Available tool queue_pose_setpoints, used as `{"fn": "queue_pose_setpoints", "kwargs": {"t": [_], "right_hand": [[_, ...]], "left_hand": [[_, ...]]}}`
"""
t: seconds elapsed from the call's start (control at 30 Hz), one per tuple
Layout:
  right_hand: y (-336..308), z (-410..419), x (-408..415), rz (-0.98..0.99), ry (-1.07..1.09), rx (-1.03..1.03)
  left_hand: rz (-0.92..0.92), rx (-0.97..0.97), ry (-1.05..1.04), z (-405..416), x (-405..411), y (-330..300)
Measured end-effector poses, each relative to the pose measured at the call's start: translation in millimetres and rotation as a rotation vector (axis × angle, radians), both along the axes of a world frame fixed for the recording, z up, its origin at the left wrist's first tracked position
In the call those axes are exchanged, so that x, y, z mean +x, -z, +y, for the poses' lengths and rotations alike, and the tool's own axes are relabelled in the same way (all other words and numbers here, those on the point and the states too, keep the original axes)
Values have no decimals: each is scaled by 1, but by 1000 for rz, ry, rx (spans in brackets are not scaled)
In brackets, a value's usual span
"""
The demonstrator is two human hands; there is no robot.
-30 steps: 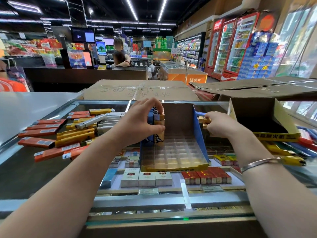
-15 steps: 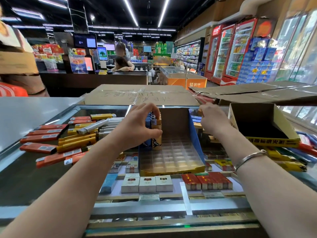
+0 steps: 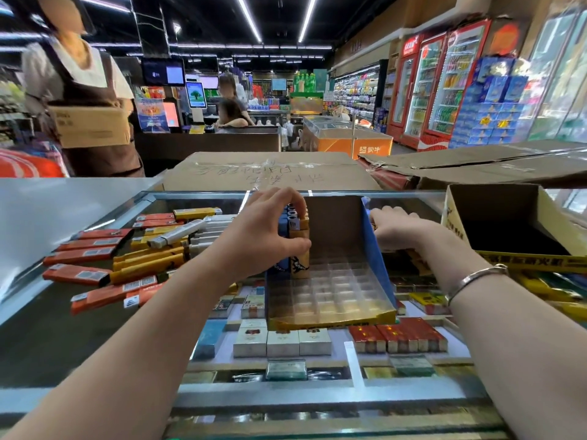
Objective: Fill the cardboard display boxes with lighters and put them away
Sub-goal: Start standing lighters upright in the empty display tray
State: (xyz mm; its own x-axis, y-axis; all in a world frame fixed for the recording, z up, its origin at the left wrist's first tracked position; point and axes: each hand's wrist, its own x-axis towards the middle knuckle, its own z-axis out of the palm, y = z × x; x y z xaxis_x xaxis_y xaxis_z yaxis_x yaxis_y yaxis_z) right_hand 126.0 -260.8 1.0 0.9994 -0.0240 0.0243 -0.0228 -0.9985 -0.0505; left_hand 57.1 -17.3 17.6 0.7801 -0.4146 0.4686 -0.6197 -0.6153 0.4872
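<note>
Two hands over a glass counter (image 3: pixel 79 350): left hand (image 3: pixel 260 236) curled round upright orange and blue lighters (image 3: pixel 297 246) at the back left of a display box (image 3: pixel 330 281). Blue cardboard walls, clear gridded plastic tray, most cells bare. Right hand (image 3: pixel 403 230) beside the box's right wall, fingers hidden, grip impossible to tell.

Bright ceiling strips (image 3: pixel 249 19); edges warped, blurred

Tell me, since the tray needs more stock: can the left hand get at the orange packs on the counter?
Probably not yet: the left hand grips lighters in the display box. Once freed, the orange packs lie uncovered beside it.
</note>
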Motion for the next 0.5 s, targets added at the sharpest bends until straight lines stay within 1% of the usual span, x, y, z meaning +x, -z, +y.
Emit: {"fn": "queue_pose_setpoints", "kwargs": {"t": [0.23,0.27,0.37,0.5], "right_hand": [[-5,-5,-8,87,-43,102],[-7,-5,-11,86,-49,152],[-12,-8,-19,40,-65,366],[-9,-15,-24,-76,-68,398]], "left_hand": [[1,11,-6,0,-1,0],[0,12,-6,0,-1,0],[-5,10,-6,-1,-2,-1],[-5,10,-9,-1,-2,-1]]}}
